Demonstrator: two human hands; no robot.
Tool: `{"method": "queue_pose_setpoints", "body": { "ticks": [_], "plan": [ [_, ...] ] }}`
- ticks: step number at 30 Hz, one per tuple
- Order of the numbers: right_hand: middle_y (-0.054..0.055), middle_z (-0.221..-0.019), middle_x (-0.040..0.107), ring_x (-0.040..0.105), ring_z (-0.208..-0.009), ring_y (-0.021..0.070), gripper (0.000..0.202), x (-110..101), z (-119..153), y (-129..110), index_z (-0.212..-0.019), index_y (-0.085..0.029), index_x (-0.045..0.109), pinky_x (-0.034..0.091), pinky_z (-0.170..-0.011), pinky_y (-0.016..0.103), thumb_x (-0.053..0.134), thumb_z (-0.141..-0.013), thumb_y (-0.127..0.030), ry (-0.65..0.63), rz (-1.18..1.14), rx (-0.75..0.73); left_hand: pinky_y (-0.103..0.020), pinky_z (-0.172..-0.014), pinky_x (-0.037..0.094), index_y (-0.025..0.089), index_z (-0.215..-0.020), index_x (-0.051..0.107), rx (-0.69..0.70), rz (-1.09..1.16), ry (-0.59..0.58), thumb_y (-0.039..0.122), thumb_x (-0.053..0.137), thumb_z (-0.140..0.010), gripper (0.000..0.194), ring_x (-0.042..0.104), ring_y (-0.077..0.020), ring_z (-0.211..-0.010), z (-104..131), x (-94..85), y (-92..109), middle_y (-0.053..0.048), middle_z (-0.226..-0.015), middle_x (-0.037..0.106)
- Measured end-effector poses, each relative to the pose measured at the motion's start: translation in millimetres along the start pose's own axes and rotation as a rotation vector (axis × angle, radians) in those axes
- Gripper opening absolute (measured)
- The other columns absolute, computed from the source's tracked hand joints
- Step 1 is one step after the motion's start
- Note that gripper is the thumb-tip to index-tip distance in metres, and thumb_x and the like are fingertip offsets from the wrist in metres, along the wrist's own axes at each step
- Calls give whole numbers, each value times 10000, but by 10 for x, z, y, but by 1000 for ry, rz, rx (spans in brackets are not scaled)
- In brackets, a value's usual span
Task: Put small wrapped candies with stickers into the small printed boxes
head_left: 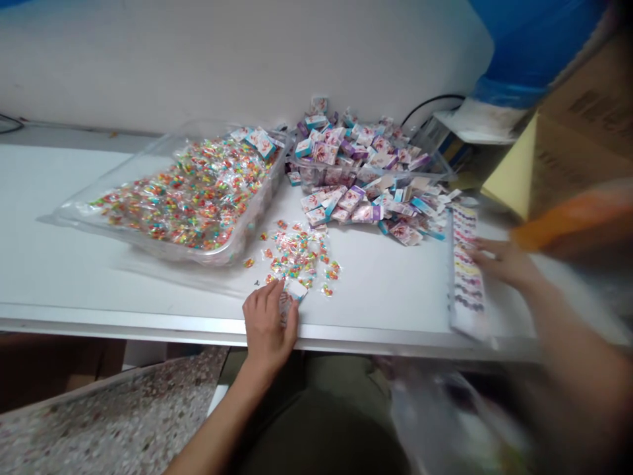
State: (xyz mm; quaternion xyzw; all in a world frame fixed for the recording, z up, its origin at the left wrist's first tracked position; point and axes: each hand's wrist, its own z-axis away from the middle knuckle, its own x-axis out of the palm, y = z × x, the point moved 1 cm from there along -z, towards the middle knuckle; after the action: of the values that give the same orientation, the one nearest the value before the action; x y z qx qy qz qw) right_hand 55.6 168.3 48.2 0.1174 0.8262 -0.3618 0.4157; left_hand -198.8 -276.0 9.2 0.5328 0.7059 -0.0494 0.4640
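Note:
My left hand rests at the table's front edge, closed around a small printed carton with a white end, held between thumb and fingers. Just beyond it lies a loose heap of small clear packets with bright multicoloured pieces inside. On the right, my right hand is blurred, its fingers stretched out over the edge of a sheet with rows of coloured prints. The fingertips appear to touch that sheet. I see nothing held in this hand.
A large clear tub full of the packets stands at the left. Behind the heap, another clear bin overflows with small cartons, and more cartons spill in front. A cardboard box and a blurred orange item are at the right.

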Motion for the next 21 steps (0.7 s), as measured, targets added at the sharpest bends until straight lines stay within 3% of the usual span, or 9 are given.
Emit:
{"method": "queue_pose_setpoints", "body": {
  "ticks": [3,6,9,11,12,14,16,18,21],
  "plan": [
    [100,-752,703,646,-708,256,256,-176,74,-424,-710,-274,707,469,-598,380,664,-779,-517,-16,39,43,-426,-915,464,181,-1179,559,-6,128,25,211,570,-882,298,604,-266,-1043,-87,-170,180,-117,-1107,668],
    [86,-758,686,626,-665,225,393,-442,258,-1143,-879,-266,692,468,-604,411,532,-845,-623,34,103,127,-354,-851,492,199,-1118,607,-55,373,-56,193,565,-888,234,644,-227,-948,-233,-401,499,-88,-1004,700],
    [73,-823,707,623,-647,204,428,-550,503,-1942,-936,-295,692,455,-560,376,502,-843,-667,-188,33,-128,-391,-967,453,212,-1170,614,-70,643,-236,264,634,-853,322,605,-264,-1091,-423,-556,840,-106,-1140,682],
    [45,-793,710,643,-648,186,320,-461,649,-2336,-903,-301,695,488,-557,318,545,-862,-580,-437,-127,-269,-427,-1034,400,203,-1223,593,-68,815,-392,321,704,-795,458,544,-302,-1186,-512,-558,975,-118,-1205,652],
    [33,-783,708,649,-656,179,284,-375,704,-2469,-888,-293,692,504,-568,294,544,-879,-535,-531,-195,-311,-416,-1014,410,200,-1203,604,-72,884,-492,342,683,-810,425,555,-297,-1159,-527,-526,999,-111,-1159,665],
    [23,-800,703,653,-701,170,242,-156,772,-2612,-893,-268,676,520,-622,267,521,-916,-453,-624,-266,-338,-341,-854,471,183,-1052,653,-118,984,-711,384,550,-897,274,616,-237,-942,-492,-417,964,-70,-937,682],
    [30,-830,696,645,-748,166,224,74,803,-2651,-902,-242,667,516,-667,258,512,-932,-400,-639,-296,-351,-256,-630,431,159,-837,645,-246,1024,-838,441,461,-929,349,551,-155,-667,-391,-296,845,-12,-696,589],
    [38,-842,689,635,-769,163,211,267,831,-2659,-905,-226,671,504,-661,245,520,-931,-370,-636,-334,-345,-222,-526,334,153,-714,590,-425,1034,-832,486,501,-892,387,441,-111,-557,-268,-209,697,26,-593,482],
    [32,-842,693,632,-769,155,198,458,919,-2709,-918,-217,680,484,-605,220,530,-925,-346,-644,-407,-258,-210,-516,296,151,-709,583,-626,1076,-773,466,588,-825,335,407,-94,-539,-121,-156,528,41,-584,473]
  ]
}}
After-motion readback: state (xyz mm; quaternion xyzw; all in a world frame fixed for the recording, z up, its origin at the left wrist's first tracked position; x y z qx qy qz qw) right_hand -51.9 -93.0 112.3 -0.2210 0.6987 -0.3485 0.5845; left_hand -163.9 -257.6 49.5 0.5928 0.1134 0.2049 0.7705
